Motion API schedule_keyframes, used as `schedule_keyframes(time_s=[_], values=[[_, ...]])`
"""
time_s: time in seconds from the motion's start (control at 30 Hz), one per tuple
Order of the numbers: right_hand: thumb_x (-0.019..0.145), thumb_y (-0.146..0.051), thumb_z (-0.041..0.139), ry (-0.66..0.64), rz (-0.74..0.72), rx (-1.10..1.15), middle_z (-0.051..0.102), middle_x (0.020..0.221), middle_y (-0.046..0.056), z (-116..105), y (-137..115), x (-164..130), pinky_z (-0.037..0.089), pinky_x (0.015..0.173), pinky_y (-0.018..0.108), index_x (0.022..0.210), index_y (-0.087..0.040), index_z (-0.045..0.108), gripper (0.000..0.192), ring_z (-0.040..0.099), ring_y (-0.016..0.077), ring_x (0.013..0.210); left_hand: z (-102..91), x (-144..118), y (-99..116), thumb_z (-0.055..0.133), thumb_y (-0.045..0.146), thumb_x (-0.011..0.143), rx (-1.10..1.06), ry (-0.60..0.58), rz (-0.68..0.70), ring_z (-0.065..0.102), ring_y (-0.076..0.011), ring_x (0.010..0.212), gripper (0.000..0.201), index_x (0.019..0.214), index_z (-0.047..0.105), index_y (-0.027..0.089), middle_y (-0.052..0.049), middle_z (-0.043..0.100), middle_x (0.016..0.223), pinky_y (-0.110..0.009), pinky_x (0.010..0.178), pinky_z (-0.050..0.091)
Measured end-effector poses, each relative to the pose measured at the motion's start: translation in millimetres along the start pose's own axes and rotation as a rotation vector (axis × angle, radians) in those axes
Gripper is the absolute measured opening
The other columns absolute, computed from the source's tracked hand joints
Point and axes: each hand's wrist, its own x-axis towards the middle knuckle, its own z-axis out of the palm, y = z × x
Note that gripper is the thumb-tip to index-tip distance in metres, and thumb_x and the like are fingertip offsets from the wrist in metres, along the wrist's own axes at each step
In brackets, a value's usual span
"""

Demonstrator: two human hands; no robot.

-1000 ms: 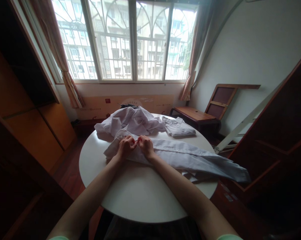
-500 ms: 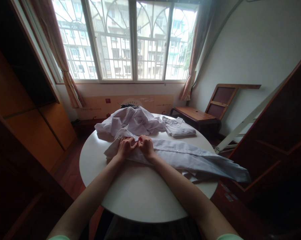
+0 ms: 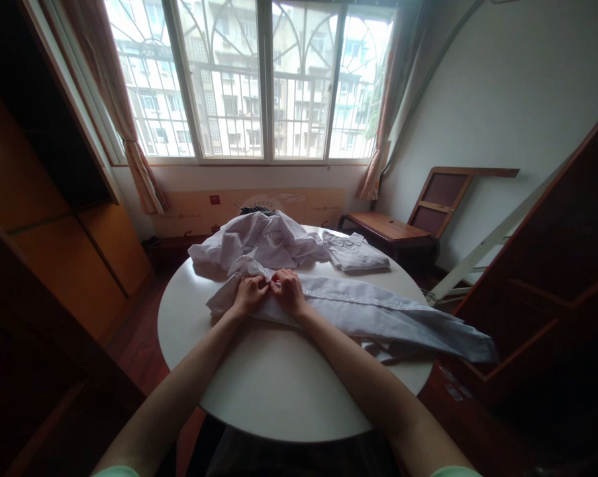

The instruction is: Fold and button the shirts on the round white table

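Observation:
A white button-front shirt (image 3: 358, 306) lies stretched across the round white table (image 3: 279, 391), its collar end to the left and its lower end hanging past the right edge. My left hand (image 3: 250, 293) rests at the front placket near the collar, fingers closed on the cloth. Right beside it, my right hand (image 3: 287, 291) pinches the same strip of the shirt. The fingertips of both hands almost meet; whether a button sits between them is hidden. Small buttons show along the placket to the right of my hands.
Behind the shirt lies a rumpled heap of white clothing (image 3: 259, 238). A folded white shirt (image 3: 355, 252) sits to its right on the table. Beyond stand a low wooden bench (image 3: 388, 226) and a window with curtains. Wooden furniture (image 3: 542, 291) flanks the right side.
My right hand has shifted slightly to the left and its fingers have bent a little differently. Both hands stay at the placket, and the shirt lies almost as before.

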Motion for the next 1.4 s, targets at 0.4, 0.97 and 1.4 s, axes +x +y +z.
schedule_keyframes(time_s=[0.4,0.97,1.4], values=[[0.077,-0.008,0.046,-0.029,-0.088,0.089,0.059,0.082,0.006,0,3,2,0.039,0.079,0.028,0.080,-0.016,0.059,0.016,0.048,0.0180,0.085,-4.3,2,3,0.053,0.023,0.074,-0.134,-0.014,-0.066,0.055,-0.0143,0.064,0.018,0.070,0.066,0.012,-0.006,0.066,0.071,-0.023,0.062,0.038],[0.073,-0.020,0.049,-0.025,0.224,0.404,0.057,0.066,-0.001,11,15,9,0.040,0.061,0.023,0.067,-0.019,0.051,0.006,0.051,0.0123,0.062,0.8,0,-4,0.050,0.010,0.068,-0.300,-0.043,0.042,0.058,-0.0154,0.073,0.021,0.076,0.069,0.013,-0.004,0.067,0.076,-0.024,0.071,0.044],[0.074,-0.021,0.047,0.218,0.254,0.296,0.057,0.074,0.003,5,14,6,0.042,0.068,0.026,0.077,-0.018,0.050,0.005,0.053,0.0147,0.068,1.1,2,0,0.048,0.013,0.067,-0.280,0.007,0.000,0.061,-0.0170,0.076,0.024,0.079,0.068,0.013,-0.007,0.069,0.084,-0.025,0.072,0.045]])
